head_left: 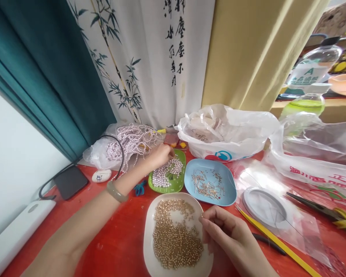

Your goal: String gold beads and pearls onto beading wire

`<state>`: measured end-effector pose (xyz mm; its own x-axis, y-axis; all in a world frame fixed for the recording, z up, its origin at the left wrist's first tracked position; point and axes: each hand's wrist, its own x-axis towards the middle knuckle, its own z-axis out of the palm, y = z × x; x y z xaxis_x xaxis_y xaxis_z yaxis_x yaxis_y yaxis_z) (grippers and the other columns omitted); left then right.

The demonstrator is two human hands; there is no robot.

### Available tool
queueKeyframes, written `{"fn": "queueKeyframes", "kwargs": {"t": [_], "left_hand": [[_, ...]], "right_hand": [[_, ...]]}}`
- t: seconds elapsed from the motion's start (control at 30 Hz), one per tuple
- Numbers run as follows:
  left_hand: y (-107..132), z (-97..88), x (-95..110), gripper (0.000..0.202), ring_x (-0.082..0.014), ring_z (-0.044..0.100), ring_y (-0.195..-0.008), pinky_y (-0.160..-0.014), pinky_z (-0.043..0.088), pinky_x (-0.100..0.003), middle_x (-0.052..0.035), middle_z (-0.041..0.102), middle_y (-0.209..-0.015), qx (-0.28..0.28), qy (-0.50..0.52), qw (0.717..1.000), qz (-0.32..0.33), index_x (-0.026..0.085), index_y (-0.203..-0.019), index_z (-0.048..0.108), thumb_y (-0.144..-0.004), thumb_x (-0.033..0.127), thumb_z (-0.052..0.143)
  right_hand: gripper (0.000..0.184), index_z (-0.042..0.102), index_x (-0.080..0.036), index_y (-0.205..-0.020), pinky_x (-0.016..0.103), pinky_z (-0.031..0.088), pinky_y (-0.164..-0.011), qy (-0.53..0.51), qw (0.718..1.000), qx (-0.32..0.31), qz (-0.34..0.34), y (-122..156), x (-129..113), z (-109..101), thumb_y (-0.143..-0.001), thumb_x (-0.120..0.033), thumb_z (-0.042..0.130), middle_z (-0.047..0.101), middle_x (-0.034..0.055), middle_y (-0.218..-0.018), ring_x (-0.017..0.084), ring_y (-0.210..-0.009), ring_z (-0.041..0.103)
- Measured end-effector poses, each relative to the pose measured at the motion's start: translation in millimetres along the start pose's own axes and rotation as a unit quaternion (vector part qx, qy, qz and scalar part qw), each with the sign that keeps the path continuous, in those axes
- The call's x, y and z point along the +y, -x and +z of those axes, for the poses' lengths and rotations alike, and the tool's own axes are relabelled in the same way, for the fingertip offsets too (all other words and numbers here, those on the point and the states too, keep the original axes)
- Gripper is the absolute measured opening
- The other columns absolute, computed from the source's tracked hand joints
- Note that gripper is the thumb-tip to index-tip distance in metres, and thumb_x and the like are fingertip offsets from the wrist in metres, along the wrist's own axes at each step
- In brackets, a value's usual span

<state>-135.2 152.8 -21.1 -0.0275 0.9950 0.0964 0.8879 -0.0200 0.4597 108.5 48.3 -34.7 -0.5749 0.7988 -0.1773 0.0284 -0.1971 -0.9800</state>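
**Left hand in the pearls, right hand pinching over the gold beads**

So your left hand (160, 154) was stretched out to about 11 o'clock, fingers curled down at the far rim of the green dish (177, 184), right in the pile of pale pearl beads (166, 174). Its grip looked closed on the pearls, though I couldn't tell whether it actually had one. There was a pale bangle (116, 192) on that wrist.

Your right hand (229, 232) sat close in at about 5 o'clock, just beside the right edge of the white dish (150, 250) full of small gold beads (174, 236). Thumb and forefinger were pinched tight at the dish rim; whatever was between them was too small to make out.

The blue dish (225, 192) with thin metal pins (205, 184) sat at 12 o'clock from the white one, touching the green dish's right side. Strung pearls (131, 141) were heaped on a clear bag at 10 o'clock, and a white plastic bag (227, 132) sat at 1 o'clock. A round clear lid (264, 207) and a yellow strip (276, 242) lay off at 3 o'clock on the red tabletop (121, 238), and a dark phone (70, 181) was at 9 o'clock.
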Motion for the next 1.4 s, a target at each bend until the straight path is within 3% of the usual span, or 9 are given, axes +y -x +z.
{"fn": "queueKeyframes", "kwargs": {"t": [0.27,0.47,0.7,1.0,1.4], "left_hand": [[-5.2,-10.0,-2.0,0.011,-0.0260,0.057,-0.083,-0.075,0.040,-0.035,-0.0077,0.066,-0.078,0.032,-0.045,0.998,0.010,0.019,-0.067,0.068,-0.066,0.022,0.057],[-10.0,-16.2,-11.7,0.018,-0.0187,0.060,-0.073,-0.067,0.043,-0.028,-0.0043,0.069,-0.078,0.045,0.017,0.999,0.005,0.017,-0.073,0.068,-0.066,0.023,0.053],[-10.1,-19.9,-9.8,0.021,-0.0169,0.060,-0.064,-0.058,0.044,-0.025,-0.0061,0.069,-0.071,0.045,0.045,0.998,0.011,0.012,-0.072,0.067,-0.067,0.023,0.050],[-4.5,-8.2,-6.3,0.013,-0.0218,0.058,-0.073,-0.067,0.040,-0.030,-0.0053,0.068,-0.074,0.004,-0.039,0.999,0.028,0.021,-0.068,0.068,-0.060,0.030,0.063],[-13.9,-6.3,-10.9,0.019,-0.0198,0.059,-0.068,-0.059,0.039,-0.028,-0.0048,0.068,-0.074,0.000,-0.090,0.995,0.038,0.019,-0.074,0.068,-0.068,0.028,0.053]], "right_hand": [[0.024,0.051,-0.017,-0.069,0.019,0.040,-0.047,0.020,0.999,-0.043,-0.009,-3.9,7.7,-6.2,-0.079,-0.039,0.050,0.053,-0.0021,-0.054,0.007,-0.047,0.049],[0.024,0.049,-0.016,-0.067,0.019,0.039,-0.047,0.019,0.999,-0.040,0.001,-3.5,3.8,-5.3,-0.079,-0.038,0.051,0.052,-0.0025,-0.053,0.007,-0.046,0.048],[0.026,0.048,-0.017,-0.065,0.018,0.035,-0.043,0.000,1.000,-0.001,0.024,-3.3,5.7,-0.4,-0.075,-0.040,0.054,0.053,-0.0035,-0.050,0.006,-0.041,0.046],[0.025,0.048,-0.017,-0.067,0.019,0.038,-0.046,0.011,0.999,-0.033,0.010,-3.4,3.2,-3.0,-0.077,-0.039,0.052,0.052,-0.0034,-0.052,0.007,-0.045,0.047],[0.024,0.049,-0.017,-0.066,0.018,0.037,-0.045,-0.007,1.000,-0.012,0.022,-1.7,2.2,0.0,-0.076,-0.038,0.053,0.051,-0.0039,-0.052,0.006,-0.044,0.046]]}}
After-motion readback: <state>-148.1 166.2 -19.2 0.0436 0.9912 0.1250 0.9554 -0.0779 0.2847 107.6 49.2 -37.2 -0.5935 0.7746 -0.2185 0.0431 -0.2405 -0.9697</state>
